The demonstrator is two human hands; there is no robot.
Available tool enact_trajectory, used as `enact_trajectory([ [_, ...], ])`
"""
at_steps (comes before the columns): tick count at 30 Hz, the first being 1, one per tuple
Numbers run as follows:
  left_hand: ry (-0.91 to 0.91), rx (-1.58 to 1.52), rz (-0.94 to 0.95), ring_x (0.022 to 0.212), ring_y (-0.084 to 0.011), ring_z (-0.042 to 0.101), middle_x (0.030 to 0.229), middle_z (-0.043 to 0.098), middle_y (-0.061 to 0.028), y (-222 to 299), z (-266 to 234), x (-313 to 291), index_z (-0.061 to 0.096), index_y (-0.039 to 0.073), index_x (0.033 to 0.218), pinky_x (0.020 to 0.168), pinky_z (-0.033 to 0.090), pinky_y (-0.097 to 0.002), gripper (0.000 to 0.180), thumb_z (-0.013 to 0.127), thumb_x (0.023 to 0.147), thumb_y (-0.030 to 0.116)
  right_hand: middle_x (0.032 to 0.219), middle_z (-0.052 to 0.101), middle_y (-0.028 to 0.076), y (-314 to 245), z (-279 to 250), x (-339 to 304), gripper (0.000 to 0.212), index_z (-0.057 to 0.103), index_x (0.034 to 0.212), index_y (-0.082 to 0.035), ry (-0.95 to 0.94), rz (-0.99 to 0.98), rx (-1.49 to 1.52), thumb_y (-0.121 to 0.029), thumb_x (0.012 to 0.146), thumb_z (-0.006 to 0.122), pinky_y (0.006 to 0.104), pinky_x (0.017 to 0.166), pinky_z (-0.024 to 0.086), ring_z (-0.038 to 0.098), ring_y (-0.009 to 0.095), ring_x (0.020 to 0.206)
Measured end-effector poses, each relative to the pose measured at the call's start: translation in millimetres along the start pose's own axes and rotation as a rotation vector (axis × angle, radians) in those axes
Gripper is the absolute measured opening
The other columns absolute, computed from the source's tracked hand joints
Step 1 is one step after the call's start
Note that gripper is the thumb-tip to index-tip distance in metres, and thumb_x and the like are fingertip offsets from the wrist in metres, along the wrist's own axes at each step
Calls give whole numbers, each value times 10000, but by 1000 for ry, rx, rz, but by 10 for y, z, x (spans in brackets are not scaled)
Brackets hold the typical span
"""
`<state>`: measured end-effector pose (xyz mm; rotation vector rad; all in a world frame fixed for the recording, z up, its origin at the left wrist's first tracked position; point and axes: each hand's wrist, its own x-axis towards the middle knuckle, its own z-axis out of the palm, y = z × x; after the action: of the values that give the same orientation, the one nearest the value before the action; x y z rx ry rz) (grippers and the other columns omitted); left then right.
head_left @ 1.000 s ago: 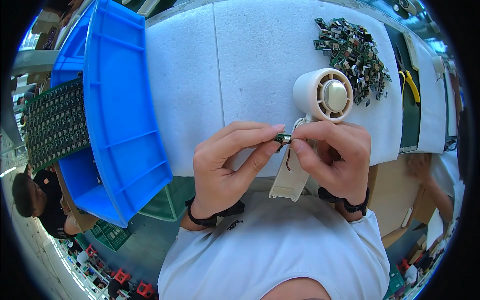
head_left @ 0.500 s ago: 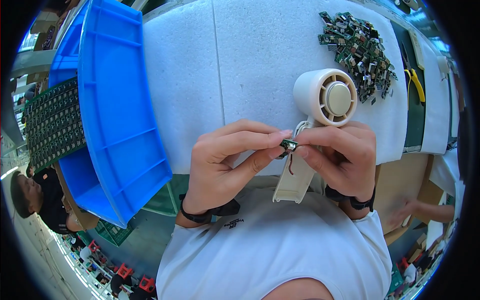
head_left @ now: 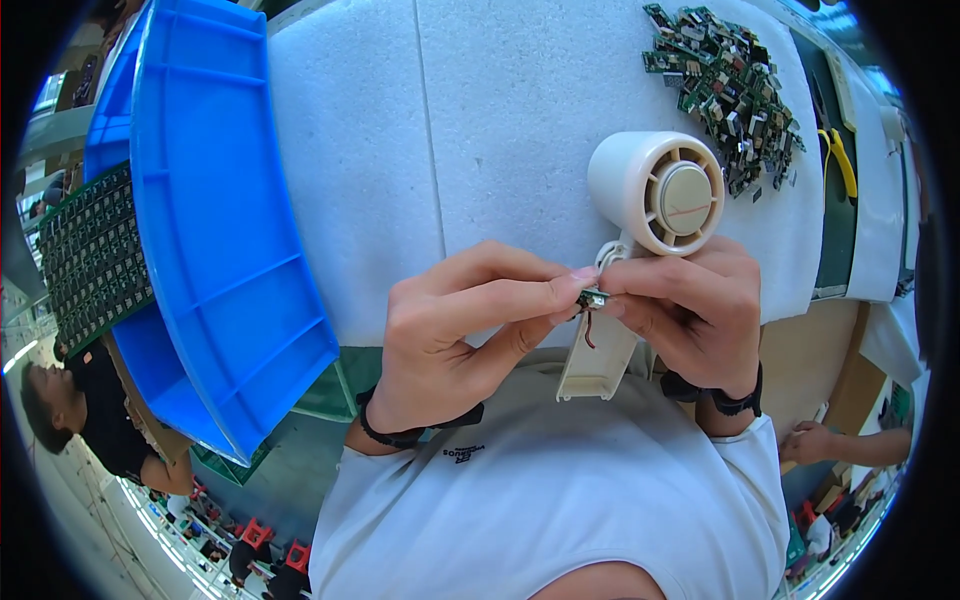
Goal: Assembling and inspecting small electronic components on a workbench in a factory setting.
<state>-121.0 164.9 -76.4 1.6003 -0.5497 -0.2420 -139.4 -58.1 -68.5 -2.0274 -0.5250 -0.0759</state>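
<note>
My left fingers (head_left: 510, 306) clamp the small circuit board (head_left: 594, 299) by the bench's (head_left: 350, 150) near edge, above the fan's handle (head_left: 598, 367); whether my right fingers (head_left: 668, 277) grip it, I can't tell. Best leave the red wire (head_left: 589, 332) slack.

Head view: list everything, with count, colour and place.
Round plastic fan, open handle: one, cream, centre right
Small rectangular circuit board: one, green, between the fingertips
Heap of small circuit boards: uncounted, green, upper right
Foam sheeting: count unclear, white, centre
Pliers: one, yellow handles, right
Plastic crates: count unclear, blue, left
Large circuit panel: at least one, green, left
Cardboard box: at least one, brown, lower right
Plastic stools: several, red, lower edges
Other people: several, dark clothing left, edges
Left hand: one, pinching the board
Right hand: one, at its right end
</note>
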Motion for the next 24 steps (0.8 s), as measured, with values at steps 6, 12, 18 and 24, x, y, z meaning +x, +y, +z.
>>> enact_trajectory([
  [6, 79, 100, 59, 860, -199, 701, 998, 701, -141, -16, 58, -52, 725, 21, 1102, 735, 562, -279, 338, 690, 802, -130, 647, 652, 61, 26, 101, -20, 156, 704, 921, -30, 113, -100, -31, -25, 773, 757, 281, 501, 448, 596, 188, 498],
  [12, 160, -98, -13, 866, -185, 695, 996, 695, -134, -58, 89, 1, 713, 0, 1112, 754, 567, -277, 325, 678, 818, -135, 786, 681, 19, -182, 37, -48, 270, 724, 949, -98, 88, -5, -109, -56, 695, 806, 309, 591, 485, 585, 178, 613],
  [18, 186, -108, -36, 868, -175, 693, 991, 692, -125, -45, 107, -24, 704, -8, 1117, 769, 569, -272, 309, 664, 835, -128, 834, 670, 27, -252, 31, -164, 329, 718, 929, -108, 1, -104, -369, -34, 628, 829, 311, 637, 471, 568, 222, 721],
  [24, 108, -95, -83, 970, -180, 662, 1073, 674, -158, 43, 73, -41, 662, -57, 1139, 821, 551, -276, 280, 643, 868, -126, 865, 699, 29, -255, 81, -83, 345, 709, 934, -117, 118, -178, -266, -41, 624, 840, 316, 633, 473, 593, 229, 753],
])
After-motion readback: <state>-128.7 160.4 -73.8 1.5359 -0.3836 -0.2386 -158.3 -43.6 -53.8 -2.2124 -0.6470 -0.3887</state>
